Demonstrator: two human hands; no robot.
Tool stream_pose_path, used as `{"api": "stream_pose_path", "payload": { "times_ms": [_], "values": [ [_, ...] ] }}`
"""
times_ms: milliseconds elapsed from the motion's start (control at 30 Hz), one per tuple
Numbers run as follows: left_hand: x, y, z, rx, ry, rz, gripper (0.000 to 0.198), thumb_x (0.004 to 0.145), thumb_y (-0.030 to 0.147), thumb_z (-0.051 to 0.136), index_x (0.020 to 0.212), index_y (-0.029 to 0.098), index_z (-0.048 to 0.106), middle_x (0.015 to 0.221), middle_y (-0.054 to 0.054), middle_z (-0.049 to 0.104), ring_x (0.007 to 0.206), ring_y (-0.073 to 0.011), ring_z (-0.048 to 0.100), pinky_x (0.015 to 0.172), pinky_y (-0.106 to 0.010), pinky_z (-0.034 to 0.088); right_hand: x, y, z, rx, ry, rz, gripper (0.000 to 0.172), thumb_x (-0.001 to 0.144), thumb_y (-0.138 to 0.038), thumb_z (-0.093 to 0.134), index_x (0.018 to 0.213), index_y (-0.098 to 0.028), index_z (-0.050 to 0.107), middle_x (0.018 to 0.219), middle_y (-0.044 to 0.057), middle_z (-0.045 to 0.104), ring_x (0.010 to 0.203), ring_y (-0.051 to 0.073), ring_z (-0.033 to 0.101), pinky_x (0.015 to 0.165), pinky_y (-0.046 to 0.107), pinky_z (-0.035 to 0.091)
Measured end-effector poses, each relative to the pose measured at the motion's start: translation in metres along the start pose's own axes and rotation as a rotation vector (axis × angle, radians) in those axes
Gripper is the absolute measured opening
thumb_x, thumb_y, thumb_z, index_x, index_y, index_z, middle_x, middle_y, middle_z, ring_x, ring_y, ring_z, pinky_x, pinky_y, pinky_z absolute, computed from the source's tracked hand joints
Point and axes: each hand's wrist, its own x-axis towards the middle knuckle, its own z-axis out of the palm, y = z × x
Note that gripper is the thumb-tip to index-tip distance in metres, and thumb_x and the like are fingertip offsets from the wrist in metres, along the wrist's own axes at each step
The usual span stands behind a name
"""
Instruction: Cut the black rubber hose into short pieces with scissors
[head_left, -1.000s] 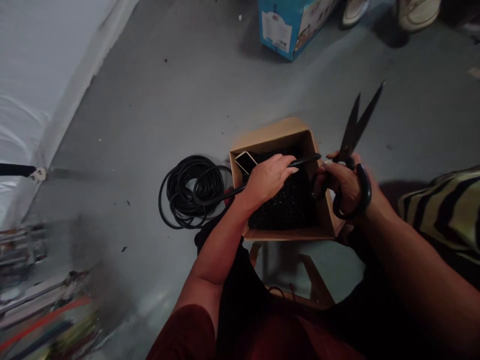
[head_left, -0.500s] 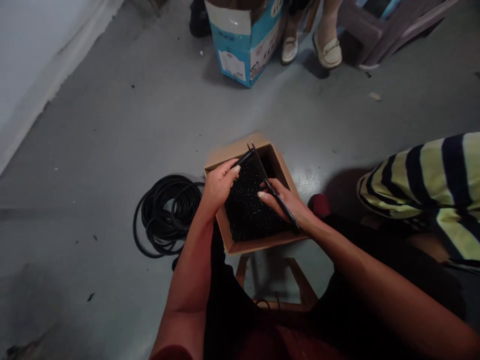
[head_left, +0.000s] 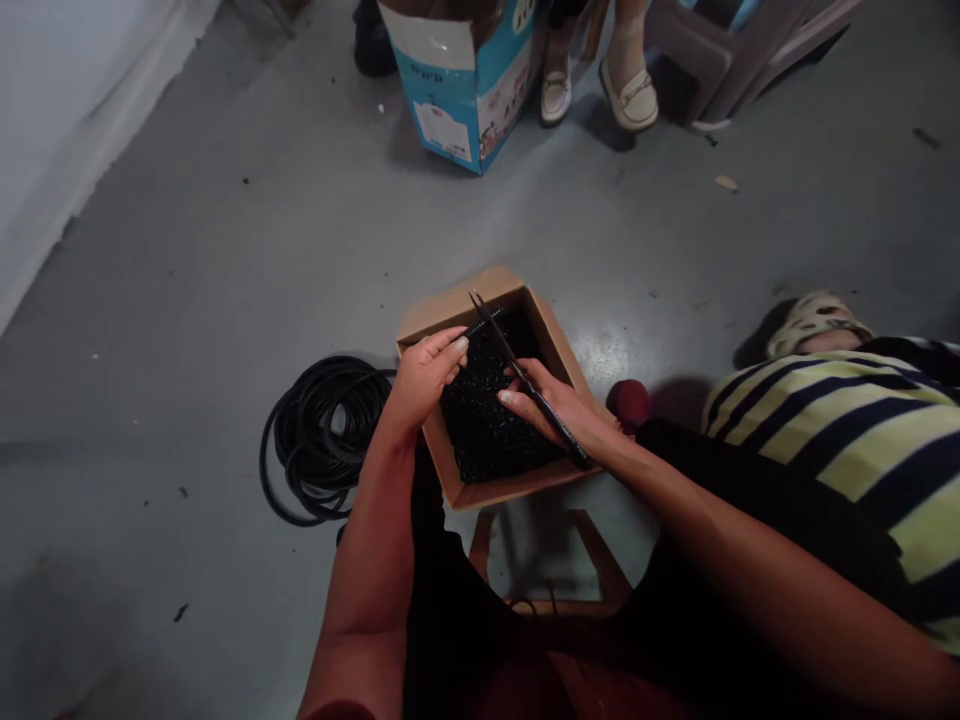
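Although partly covered by both hands, an open brown cardboard box (head_left: 510,490) sits at centre on a wooden stool (head_left: 592,560), holding a heap of short black cable pieces (head_left: 487,420). Left hand (head_left: 425,378): fingers curled closed around a ribbed black cable length (head_left: 480,325), held above the box. Right hand (head_left: 559,410): closed around long pointed black shears (head_left: 525,375), blades almost together and angled across the box, their tips just past the cable length; whether they bite it cannot be told. Just beside the box, on a grey concrete floor (head_left: 225,300), lies a coiled black cable (head_left: 322,440). Well apart stands a blue-and-white printed carton (head_left: 457,100), near a co-worker's cream loafers (head_left: 628,100). At right, close by, is another person's yellow-and-navy striped garment (head_left: 847,450).
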Motion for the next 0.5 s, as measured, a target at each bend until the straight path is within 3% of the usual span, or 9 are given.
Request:
{"api": "stream_pose_path", "payload": {
  "times_ms": [333, 500],
  "values": [
    [0.0006, -0.0013, -0.0029, -0.042, 0.016, 0.005, 0.032, 0.082, 0.036, 0.056, 0.104, 0.015, 0.067, 0.066, 0.001, 0.050, 0.051, -0.0057, 0.035, 0.049, -0.021, 0.029, -0.0028, -0.0066, -0.0046, 0.007, 0.002, 0.042, 0.050, 0.081, -0.050, 0.051, 0.119, -0.018, 0.050, 0.104, 0.011, 0.065, 0.093, 0.027, 0.061, 0.077, 0.038, 0.046],
    [0.0005, -0.0012, -0.0023, -0.054, -0.004, -0.007, 0.031, 0.083, 0.034, 0.056, 0.104, 0.014, 0.067, 0.067, 0.002, 0.049, 0.052, -0.0055, 0.035, 0.050, -0.021, 0.029, -0.0023, -0.0044, -0.0058, 0.006, -0.003, -0.004, 0.047, 0.083, -0.050, 0.051, 0.119, -0.019, 0.050, 0.103, 0.010, 0.065, 0.094, 0.026, 0.060, 0.078, 0.038, 0.045]
  ]
}}
